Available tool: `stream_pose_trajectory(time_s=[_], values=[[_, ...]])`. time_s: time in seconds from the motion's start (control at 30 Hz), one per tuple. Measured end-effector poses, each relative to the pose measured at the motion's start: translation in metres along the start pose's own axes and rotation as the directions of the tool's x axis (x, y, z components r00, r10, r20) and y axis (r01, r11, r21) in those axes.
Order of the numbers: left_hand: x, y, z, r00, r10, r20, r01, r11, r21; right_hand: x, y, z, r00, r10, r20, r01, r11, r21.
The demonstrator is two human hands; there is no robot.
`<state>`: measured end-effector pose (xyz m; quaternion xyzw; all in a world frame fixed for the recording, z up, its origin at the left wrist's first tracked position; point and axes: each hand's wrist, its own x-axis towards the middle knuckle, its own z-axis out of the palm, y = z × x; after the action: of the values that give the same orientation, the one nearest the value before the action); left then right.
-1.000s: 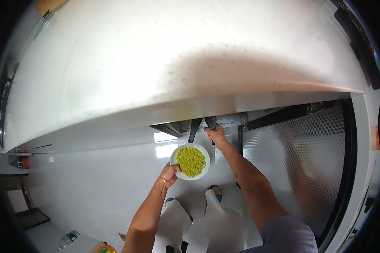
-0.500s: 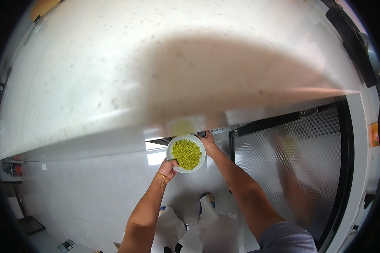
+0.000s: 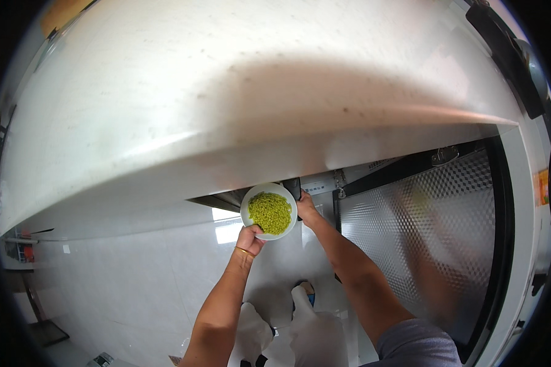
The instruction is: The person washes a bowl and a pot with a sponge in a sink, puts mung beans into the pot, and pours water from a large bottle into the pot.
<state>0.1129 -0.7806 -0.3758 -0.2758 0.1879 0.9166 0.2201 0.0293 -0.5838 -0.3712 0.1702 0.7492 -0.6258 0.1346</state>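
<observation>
My left hand [image 3: 251, 238] grips the near rim of a round white plate [image 3: 247, 225], thumb on top and near the food. Small green pieces [image 3: 269, 213], like peas or chopped beans, are heaped on it. The plate is roughly level, just below the counter's front edge. At its right, my right hand [image 3: 307, 207] is closed against a dark, handle-like piece [image 3: 292, 185]; its fingertips are partly hidden. Left of the plate, a dark opening or panel [image 3: 223, 199] shows under the counter.
A pale speckled counter [image 3: 165, 73] spans the top. At the right stands a black-framed door [image 3: 499, 244] with a textured, shiny panel [image 3: 404, 238] and a metal hinge [image 3: 445, 156]. Pale floor tiles [image 3: 122, 269] lie below, with my feet [image 3: 304, 293] near the plate.
The plate and my left hand have moved slightly up, toward the counter. More of the dark opening and handle-like piece shows beneath the counter edge. My right hand has shifted only a little.
</observation>
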Motion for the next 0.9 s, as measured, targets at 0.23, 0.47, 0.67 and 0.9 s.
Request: stream_pose_trajectory(time_s=[0.23, 0.47, 0.67, 0.9], values=[[-0.009, 0.002, 0.036, 0.999, -0.008, -0.034, 0.007, 1.000, -0.020, 0.030, 0.005, -0.028, 0.989, -0.047, -0.138, -0.013, 0.916, -0.401], [0.010, -0.001, 0.021, 0.991, 0.024, -0.130, -0.031, 0.998, -0.053, 0.022, -0.035, -0.025, 0.993, 0.119, -0.008, -0.119, 0.981, -0.151], [0.087, -0.017, 0.007, 0.997, 0.028, -0.073, -0.025, 0.999, 0.039, 0.071, -0.040, -0.046, 0.992, 0.126, -0.030, -0.126, 0.992, 0.008], [0.041, -0.010, -0.002, 0.996, 0.023, -0.085, -0.015, 0.995, 0.094, -0.016, -0.053, -0.054, 0.974, 0.012, -0.226, 0.005, 0.997, 0.074]])
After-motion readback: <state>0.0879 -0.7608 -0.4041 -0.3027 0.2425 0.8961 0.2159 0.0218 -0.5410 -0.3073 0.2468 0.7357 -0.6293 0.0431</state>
